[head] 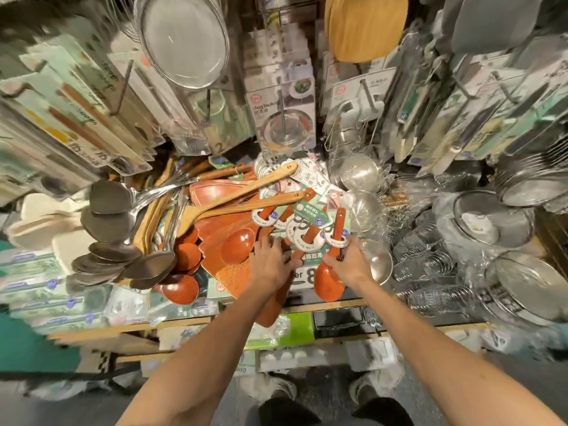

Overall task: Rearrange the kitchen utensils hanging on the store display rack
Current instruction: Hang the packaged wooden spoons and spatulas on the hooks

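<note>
Beside the steel ladle, my right hand grips 1 red spoon mid-handle, likely light, stiff; left hand lies flat.

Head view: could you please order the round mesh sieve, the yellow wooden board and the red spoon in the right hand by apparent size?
Largest: round mesh sieve and yellow wooden board, near alike, board cropped.
Smallest: red spoon.
</note>
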Demonstrator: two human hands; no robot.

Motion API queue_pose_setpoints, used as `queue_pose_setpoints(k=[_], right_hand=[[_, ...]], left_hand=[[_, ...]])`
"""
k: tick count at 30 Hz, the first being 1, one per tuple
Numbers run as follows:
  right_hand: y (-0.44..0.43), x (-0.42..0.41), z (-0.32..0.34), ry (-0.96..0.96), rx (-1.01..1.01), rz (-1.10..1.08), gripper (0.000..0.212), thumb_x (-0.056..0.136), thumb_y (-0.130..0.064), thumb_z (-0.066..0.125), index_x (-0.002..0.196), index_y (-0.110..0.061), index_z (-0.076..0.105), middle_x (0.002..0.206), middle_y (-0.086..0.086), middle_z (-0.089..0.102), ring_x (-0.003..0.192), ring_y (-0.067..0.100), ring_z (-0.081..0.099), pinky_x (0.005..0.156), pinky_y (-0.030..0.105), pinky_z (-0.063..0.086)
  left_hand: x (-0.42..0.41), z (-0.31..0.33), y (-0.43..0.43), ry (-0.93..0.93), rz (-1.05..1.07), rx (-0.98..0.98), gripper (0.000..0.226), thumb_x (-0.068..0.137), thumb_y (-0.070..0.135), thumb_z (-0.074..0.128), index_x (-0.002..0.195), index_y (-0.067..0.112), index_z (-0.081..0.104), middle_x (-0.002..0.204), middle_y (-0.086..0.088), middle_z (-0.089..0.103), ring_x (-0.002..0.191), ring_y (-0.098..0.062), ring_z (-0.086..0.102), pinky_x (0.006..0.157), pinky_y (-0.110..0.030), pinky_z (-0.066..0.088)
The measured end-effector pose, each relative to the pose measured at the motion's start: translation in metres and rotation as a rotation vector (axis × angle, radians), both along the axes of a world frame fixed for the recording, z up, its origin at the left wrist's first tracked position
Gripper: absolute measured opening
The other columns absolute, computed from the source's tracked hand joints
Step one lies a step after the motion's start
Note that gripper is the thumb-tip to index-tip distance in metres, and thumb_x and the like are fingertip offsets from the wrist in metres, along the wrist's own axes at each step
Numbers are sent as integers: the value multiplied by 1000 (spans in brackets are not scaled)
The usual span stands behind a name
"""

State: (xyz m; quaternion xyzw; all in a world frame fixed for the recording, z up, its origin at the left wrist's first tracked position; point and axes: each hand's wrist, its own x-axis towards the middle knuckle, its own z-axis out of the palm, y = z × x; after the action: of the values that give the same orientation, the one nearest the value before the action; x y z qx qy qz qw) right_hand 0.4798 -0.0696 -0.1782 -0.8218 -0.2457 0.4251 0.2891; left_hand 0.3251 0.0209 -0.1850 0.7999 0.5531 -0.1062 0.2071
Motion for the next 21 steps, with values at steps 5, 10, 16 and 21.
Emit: queue_pose_setpoints(k=[5, 10, 16, 21], right_hand=[[1, -4, -4, -81, -13, -1, 68, 84, -25, 77, 139, -9, 39, 141, 10, 51, 134, 31, 43, 109, 45, 37], [3, -6, -9, -32, 17, -107, 63, 78, -14, 82, 130, -9, 47, 124, 6, 61, 118, 25, 56, 100, 36, 44], [0, -1, -7, 27, 27, -257, 55, 79, -1, 79, 124, -10, 48, 89, -6, 54, 74, 11, 58, 61, 10, 47], [-3, 1, -11, 81, 61, -347, 37, 75, -20, 86, 101, -8, 64, 84, -5, 64, 90, 21, 66, 84, 35, 55]], left_hand=[[4, -1, 7, 26, -23, 30, 57, 89, 57, 60, 129, 17, 54, 139, -8, 51, 130, -28, 48, 108, -51, 30], [13, -8, 17, -172, 26, -215, 42, 92, 46, 63, 111, 9, 65, 110, -13, 71, 102, -33, 65, 83, -38, 50], [21, -2, 8, -381, 25, -509, 34, 99, 35, 58, 109, 4, 67, 104, -9, 70, 92, -22, 63, 75, -30, 43], [12, 6, 6, -483, 91, -623, 36, 99, 34, 58, 112, 2, 67, 102, -12, 73, 95, -27, 67, 88, -38, 52]])
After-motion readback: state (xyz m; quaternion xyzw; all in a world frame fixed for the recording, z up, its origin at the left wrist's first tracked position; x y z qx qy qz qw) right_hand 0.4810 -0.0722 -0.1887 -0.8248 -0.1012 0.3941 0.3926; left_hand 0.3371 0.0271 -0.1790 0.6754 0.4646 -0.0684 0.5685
